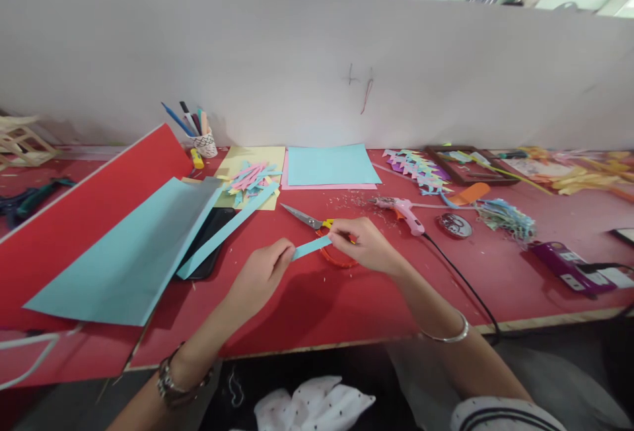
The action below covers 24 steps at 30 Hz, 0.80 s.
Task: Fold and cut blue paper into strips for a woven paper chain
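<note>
Between my two hands a short blue paper strip (312, 247) is stretched above the red table. My left hand (265, 269) pinches its left end, and my right hand (364, 243) pinches the right end. Just behind and partly under my right hand lie scissors (303, 216) with orange and yellow handles, blades apart and pointing left. A longer blue paper strip (228, 232) rests to the left, across a black phone (211, 266). Cut pink, blue and yellow paper pieces (252, 180) are heaped on a yellow sheet (238, 156) behind it.
Blue sheets (119, 259) lean over a red board (139, 157) at left, near a pen cup (204, 144). More blue paper (331, 164) lies at the back. To the right are a pink glue gun (406, 213) with a black cord, a round tin (454, 225) and a purple power strip (569, 269).
</note>
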### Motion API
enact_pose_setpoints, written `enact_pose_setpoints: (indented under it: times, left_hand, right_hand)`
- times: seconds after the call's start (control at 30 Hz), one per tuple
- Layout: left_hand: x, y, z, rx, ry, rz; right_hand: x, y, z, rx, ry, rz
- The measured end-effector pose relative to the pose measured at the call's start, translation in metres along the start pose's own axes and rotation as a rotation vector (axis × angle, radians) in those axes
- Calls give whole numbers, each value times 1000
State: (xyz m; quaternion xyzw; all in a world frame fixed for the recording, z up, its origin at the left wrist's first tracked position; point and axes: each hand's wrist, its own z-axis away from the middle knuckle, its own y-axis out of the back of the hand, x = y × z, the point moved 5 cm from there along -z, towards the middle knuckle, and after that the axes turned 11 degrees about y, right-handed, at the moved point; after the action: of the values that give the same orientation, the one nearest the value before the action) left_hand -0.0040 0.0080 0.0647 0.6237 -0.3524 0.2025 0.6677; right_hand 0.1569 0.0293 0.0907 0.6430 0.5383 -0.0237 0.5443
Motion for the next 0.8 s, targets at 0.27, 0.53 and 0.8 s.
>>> enact_pose_setpoints:
  times: [0.27, 0.53, 0.8]
  left_hand:
    - [-40, 7, 23, 0, 122, -148]
    - [-73, 50, 35, 186, 250, -322]
    - [-70, 59, -21, 228, 270, -848]
  right_hand:
    - [7, -9, -13, -105, 25, 9]
    - [14, -16, -22, 15, -34, -154]
    - [6, -59, -35, -352, -57, -226]
